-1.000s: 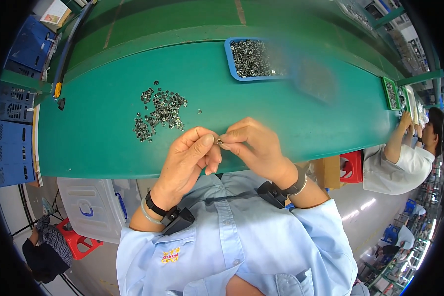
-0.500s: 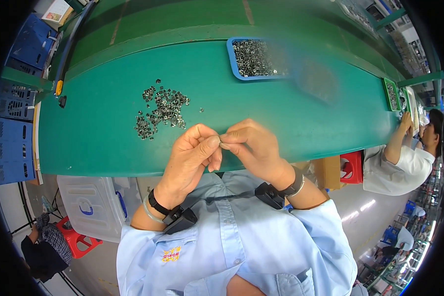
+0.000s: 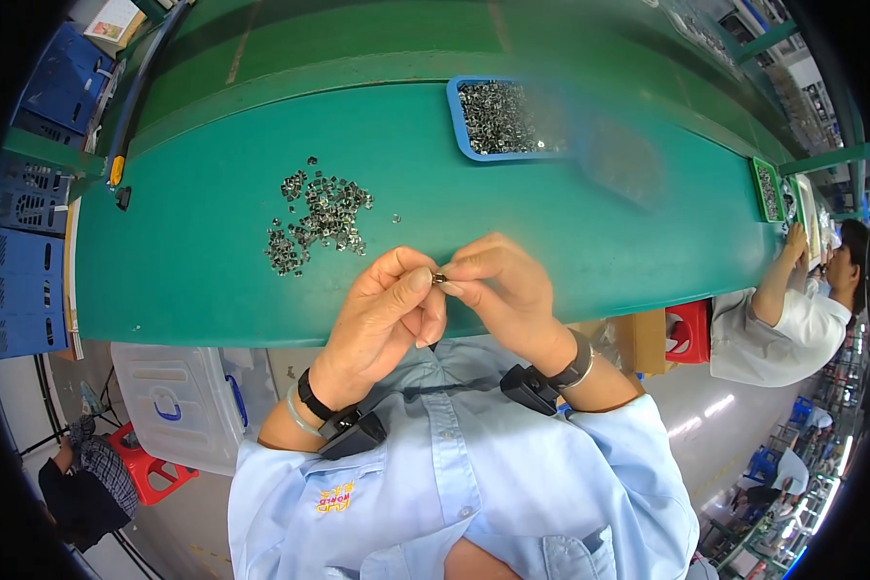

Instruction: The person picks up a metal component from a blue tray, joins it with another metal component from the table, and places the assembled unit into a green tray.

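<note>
Tiny metal piece [image 3: 439,278], pinched from both sides.
So the left hand [image 3: 387,304] and right hand [image 3: 507,290] both have a really narrow grip, thumb and fingertips closed on that one piece, mostly hidden by the fingers, over the near side of the green bench [image 3: 184,271]. Past that there's a loose pile of small metal parts [image 3: 324,215], then a blue tray [image 3: 501,158] full of similar bits.

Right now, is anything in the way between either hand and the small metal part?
Nothing visible: the left hand and right hand both pinch the small metal part. The loose pile lies beyond them on the green table.
</note>
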The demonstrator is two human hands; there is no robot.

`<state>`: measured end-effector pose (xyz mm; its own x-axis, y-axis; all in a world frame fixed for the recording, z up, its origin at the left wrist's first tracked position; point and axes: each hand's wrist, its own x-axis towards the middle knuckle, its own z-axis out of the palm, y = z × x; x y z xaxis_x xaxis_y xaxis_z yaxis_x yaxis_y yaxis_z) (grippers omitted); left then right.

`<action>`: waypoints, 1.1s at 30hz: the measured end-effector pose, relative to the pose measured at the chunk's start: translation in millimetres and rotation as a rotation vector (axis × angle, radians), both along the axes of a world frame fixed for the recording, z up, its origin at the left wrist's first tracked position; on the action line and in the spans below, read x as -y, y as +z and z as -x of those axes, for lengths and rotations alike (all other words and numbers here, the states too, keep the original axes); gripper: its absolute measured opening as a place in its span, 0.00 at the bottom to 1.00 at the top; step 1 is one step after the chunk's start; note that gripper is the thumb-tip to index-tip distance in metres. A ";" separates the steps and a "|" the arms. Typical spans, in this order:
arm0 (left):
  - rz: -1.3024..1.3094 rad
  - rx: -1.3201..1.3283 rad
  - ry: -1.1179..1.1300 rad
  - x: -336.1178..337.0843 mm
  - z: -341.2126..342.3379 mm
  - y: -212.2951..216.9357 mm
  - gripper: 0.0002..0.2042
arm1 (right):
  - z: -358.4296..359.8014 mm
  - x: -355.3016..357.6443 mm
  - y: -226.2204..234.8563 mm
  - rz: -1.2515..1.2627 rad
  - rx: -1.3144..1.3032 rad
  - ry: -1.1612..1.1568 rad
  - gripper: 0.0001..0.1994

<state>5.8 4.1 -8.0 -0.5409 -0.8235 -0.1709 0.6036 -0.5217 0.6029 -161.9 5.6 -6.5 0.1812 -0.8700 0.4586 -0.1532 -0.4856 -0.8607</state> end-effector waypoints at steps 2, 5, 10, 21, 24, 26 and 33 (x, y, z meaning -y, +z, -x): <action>0.017 -0.051 -0.022 0.3 -0.2 -2.6 0.09 | -0.4 0.1 1.0 0.006 -0.002 0.003 0.07; 0.018 -0.083 -0.034 0.9 -0.2 -3.4 0.09 | 0.4 1.6 1.6 0.063 -0.047 0.021 0.07; 0.000 -0.125 -0.060 2.3 -1.0 -3.8 0.08 | 1.7 4.5 4.1 0.087 -0.075 0.049 0.07; 0.012 -0.013 -0.068 6.6 -6.1 -1.6 0.07 | 4.4 10.8 7.3 0.178 -0.160 0.057 0.07; 0.020 0.045 -0.058 6.5 -6.1 -2.8 0.07 | 4.4 11.2 7.4 0.166 -0.174 0.047 0.08; 0.004 0.012 -0.039 4.1 -5.1 -2.5 0.07 | 3.9 11.2 7.8 0.160 -0.180 0.043 0.08; -0.009 -0.053 -0.040 2.5 -4.7 -1.9 0.08 | 4.9 8.5 9.0 0.029 -0.082 0.054 0.07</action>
